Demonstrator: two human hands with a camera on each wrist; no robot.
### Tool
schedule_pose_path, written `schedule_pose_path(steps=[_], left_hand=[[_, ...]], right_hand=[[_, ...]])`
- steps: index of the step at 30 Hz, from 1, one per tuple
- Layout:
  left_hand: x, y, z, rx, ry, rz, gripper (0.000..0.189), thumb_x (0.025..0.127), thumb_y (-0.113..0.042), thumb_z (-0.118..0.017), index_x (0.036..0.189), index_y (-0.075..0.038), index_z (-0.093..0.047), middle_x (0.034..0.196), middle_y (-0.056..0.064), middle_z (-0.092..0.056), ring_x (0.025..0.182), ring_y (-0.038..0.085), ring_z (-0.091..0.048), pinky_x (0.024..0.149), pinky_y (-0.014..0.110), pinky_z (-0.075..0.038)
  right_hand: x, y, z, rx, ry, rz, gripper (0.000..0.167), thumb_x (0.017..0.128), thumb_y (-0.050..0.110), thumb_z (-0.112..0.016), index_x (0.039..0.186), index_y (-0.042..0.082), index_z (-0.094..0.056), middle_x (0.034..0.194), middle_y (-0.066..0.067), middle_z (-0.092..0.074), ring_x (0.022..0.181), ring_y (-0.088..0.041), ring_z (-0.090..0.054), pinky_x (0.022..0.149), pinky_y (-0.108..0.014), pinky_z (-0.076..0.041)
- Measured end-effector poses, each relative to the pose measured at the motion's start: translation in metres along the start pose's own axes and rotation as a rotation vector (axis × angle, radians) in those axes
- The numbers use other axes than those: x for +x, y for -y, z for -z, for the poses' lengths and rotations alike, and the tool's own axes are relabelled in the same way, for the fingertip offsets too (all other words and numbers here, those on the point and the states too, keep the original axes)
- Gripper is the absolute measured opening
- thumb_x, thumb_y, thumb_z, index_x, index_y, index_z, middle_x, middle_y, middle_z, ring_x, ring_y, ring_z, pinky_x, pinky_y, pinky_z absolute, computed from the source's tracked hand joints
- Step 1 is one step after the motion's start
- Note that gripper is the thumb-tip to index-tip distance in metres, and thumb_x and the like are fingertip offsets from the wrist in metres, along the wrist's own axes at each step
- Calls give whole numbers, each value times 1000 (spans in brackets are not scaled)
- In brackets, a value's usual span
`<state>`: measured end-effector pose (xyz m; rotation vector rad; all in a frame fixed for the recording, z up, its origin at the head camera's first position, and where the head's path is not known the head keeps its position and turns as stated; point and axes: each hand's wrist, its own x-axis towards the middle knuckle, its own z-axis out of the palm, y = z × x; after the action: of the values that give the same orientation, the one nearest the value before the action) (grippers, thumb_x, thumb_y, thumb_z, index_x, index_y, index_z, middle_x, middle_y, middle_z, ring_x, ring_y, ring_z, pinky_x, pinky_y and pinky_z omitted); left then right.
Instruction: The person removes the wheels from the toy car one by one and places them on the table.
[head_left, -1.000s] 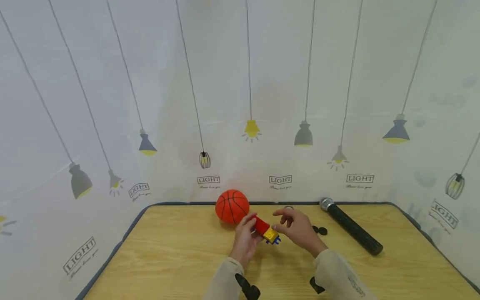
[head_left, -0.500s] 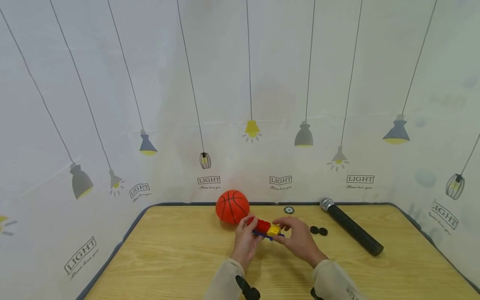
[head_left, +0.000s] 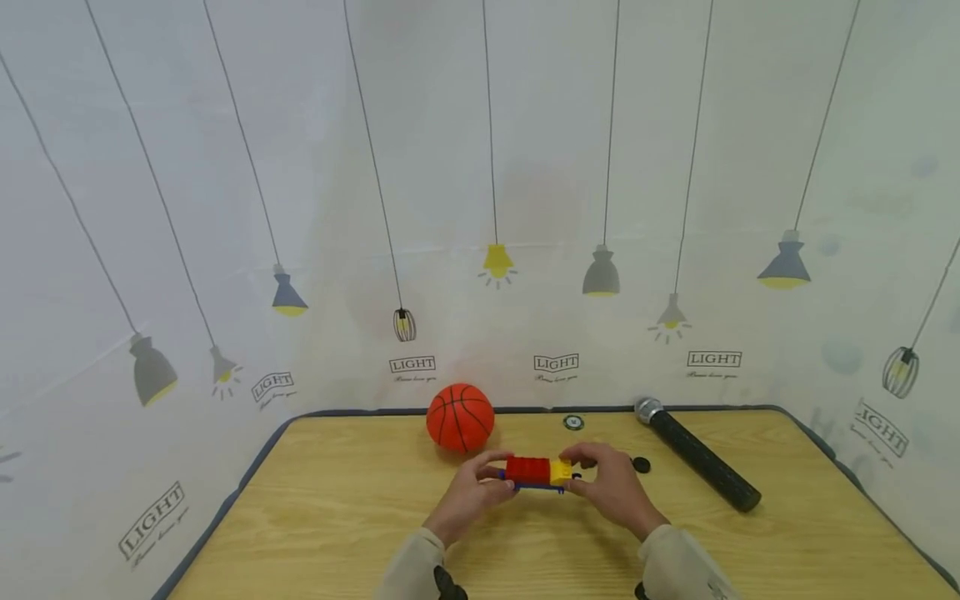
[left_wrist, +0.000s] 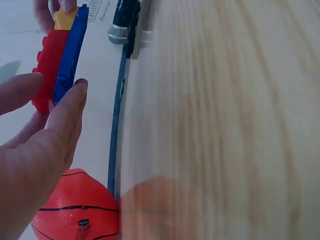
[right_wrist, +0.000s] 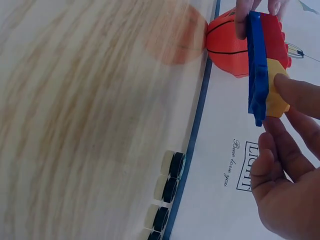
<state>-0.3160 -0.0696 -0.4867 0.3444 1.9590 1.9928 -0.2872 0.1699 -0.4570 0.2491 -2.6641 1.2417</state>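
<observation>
Both hands hold a toy brick vehicle (head_left: 529, 471) above the table. It has a blue base (left_wrist: 73, 52), a red studded brick (left_wrist: 52, 65) and a yellow sloped brick (right_wrist: 275, 90) at one end. My left hand (head_left: 467, 500) grips the red end between thumb and fingers. At the yellow end, my right hand (head_left: 611, 487) pinches the brick, thumb on one side and fingers on the other. The blue underside is turned toward the table in both wrist views, and no wheels show on it.
An orange basketball (head_left: 461, 418) sits at the back, left of the vehicle. A black microphone (head_left: 701, 454) lies at the right. Small black wheel-like discs (right_wrist: 170, 190) rest near the right hand. A black-and-white disc (head_left: 573, 422) lies by the back edge.
My left hand has turned the vehicle from slanted to nearly level across the view. The right hand has come from beside the yellow end to gripping it. The hands are slightly farther apart.
</observation>
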Motion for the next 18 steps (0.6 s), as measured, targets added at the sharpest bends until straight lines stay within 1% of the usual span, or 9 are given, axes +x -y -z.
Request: schedule_pose_path(steps=[4,6,10,12,14,18], left_hand=[[1,2,1,133,-13,-34,47,93,-2,-66,139,-4,-54,128,21,-59,105,23,-67,92,37,-58],[2,2,1,224,-23,-62,44,92,-3,-68,135,-5,-58,127,21,-60,107,27,-68,91,40,-59],[6,4,2,478,-64,-119,40,88,-11,-76,127,-10,-66,127,13,-65,119,31,-62,97,48,-54],[8,4,2,564,-75,-131,39,87,-13,-78,124,-12,-68,125,8,-67,123,31,-60,102,51,-51],[10,4,2,624,-75,-135,38,85,-14,-79,122,-14,-69,121,3,-69,123,28,-59,104,53,-48],[14,7,4,677,-36,-125,35,84,-13,-79,118,-16,-70,112,-1,-71,115,23,-62,106,54,-46]], right_hand=[[-1,-2,0,4,10,-20,32,79,5,-82,108,15,-74,111,-1,-72,103,-23,-63,95,-50,-50],[-1,-4,0,9,17,-31,32,79,4,-82,108,14,-74,110,-1,-73,102,-23,-62,94,-49,-50],[0,-10,-1,14,41,-53,31,78,3,-82,106,13,-74,107,0,-73,99,-22,-62,91,-45,-50],[2,-13,-2,18,56,-60,31,77,1,-83,104,12,-74,105,0,-74,97,-21,-62,89,-43,-51],[3,-16,-3,12,75,-62,30,75,0,-83,101,11,-74,103,0,-74,95,-19,-62,87,-40,-52],[6,-20,-5,-33,115,-72,29,74,-1,-84,97,14,-73,98,2,-72,89,-17,-60,82,-34,-51]])
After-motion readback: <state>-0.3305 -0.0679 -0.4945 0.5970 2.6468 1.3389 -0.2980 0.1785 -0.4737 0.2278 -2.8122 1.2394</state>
